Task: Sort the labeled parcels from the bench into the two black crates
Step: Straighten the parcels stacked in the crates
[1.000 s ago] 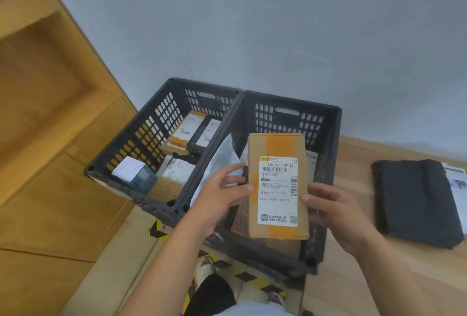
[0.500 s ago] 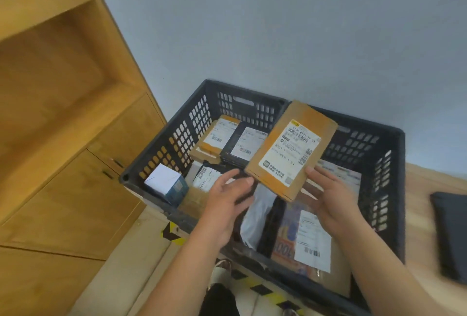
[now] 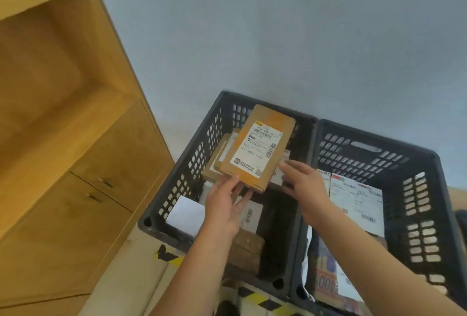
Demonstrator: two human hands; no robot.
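A flat brown cardboard parcel (image 3: 257,149) with a white label hangs tilted over the far half of the left black crate (image 3: 192,164), just above other parcels. My left hand (image 3: 225,207) pinches its near edge, thumb on top and fingers beneath. My right hand (image 3: 303,184) touches the parcel's right near corner with straight fingertips. The right black crate (image 3: 419,204) stands against the left one and holds white-labelled parcels (image 3: 356,202).
In the left crate lie a white box (image 3: 187,214), a brown parcel (image 3: 245,250) and several labelled ones. A wooden cabinet (image 3: 75,164) stands close on the left, a grey wall behind. Yellow-black tape (image 3: 171,257) marks the floor.
Both hands carried the parcel from above the right crate leftward and farther out over the left crate. The view swung left, so the bench and its dark pouch are out of view.
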